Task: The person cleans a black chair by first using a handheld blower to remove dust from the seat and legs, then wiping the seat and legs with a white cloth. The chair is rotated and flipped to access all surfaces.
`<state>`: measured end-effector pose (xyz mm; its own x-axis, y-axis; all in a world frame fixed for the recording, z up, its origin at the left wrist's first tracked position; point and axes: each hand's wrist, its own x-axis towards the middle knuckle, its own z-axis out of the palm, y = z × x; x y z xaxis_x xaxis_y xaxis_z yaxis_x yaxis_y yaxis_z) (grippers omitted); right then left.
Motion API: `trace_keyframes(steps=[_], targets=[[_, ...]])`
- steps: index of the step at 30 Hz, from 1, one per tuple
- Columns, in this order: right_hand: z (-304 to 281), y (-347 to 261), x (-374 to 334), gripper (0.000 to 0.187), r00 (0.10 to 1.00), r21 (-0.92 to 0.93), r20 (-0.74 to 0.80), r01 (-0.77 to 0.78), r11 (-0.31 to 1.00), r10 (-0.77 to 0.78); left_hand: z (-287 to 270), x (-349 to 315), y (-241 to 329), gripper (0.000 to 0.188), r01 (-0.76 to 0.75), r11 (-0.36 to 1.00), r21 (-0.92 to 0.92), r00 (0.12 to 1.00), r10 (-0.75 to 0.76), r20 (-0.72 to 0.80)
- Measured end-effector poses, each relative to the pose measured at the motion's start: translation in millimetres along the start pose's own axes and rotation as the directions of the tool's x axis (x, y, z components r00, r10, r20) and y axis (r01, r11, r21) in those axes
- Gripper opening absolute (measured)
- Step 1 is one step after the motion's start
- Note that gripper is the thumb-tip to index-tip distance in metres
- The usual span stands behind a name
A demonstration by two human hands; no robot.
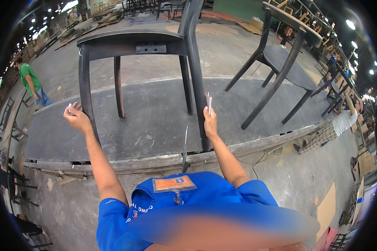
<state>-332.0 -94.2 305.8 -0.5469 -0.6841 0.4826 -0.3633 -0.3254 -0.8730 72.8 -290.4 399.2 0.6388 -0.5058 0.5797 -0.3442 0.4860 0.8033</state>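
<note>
Black chair [151, 51] is standing upright on the dark platform [151, 140], its near feet sitting close to the front edge, and from my remote seat I'm seeing room stretching leftward to the platform's end. Beside the left near leg [84, 79], the left hand [76, 118] is curling its fingers around a small white piece [70, 107]. At the right upright [195, 71], the right hand [211, 121] is gripping a thin pale strip [209, 103], a gap of platform separating it from the second chair [280, 60].
</note>
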Motion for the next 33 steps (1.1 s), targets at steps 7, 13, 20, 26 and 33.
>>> trace_keyframes(steps=[7,13,20,26,33], targets=[[0.3,0.7,15.3,0.047,0.998,-0.04,0.018,0.056,0.998,-0.055,2.1,-13.3,13.6,0.037,0.008,0.998,-0.058,0.942,-0.027,-0.335],[3.2,6.9,14.7,0.045,0.998,-0.06,0.022,0.059,0.996,-0.058,61.6,-159.0,45.7,0.021,0.352,0.867,-0.353,0.935,-0.31,0.171],[-5.1,-16.6,-19.2,0.043,0.986,0.019,0.142,-0.089,0.996,0.086,147.5,-284.9,137.1,0.041,0.811,0.583,-0.051,0.454,-0.572,0.683],[-2.1,-12.1,-57.6,0.042,0.94,0.257,0.314,-0.217,0.942,0.132,111.6,-285.4,168.4,0.036,0.739,0.655,-0.155,0.528,-0.422,0.737],[-13.8,106.7,68.1,0.039,0.923,0.339,0.067,-0.377,0.862,0.378,68.6,-306.5,183.5,0.037,0.716,0.688,-0.119,0.6,-0.519,0.609]])
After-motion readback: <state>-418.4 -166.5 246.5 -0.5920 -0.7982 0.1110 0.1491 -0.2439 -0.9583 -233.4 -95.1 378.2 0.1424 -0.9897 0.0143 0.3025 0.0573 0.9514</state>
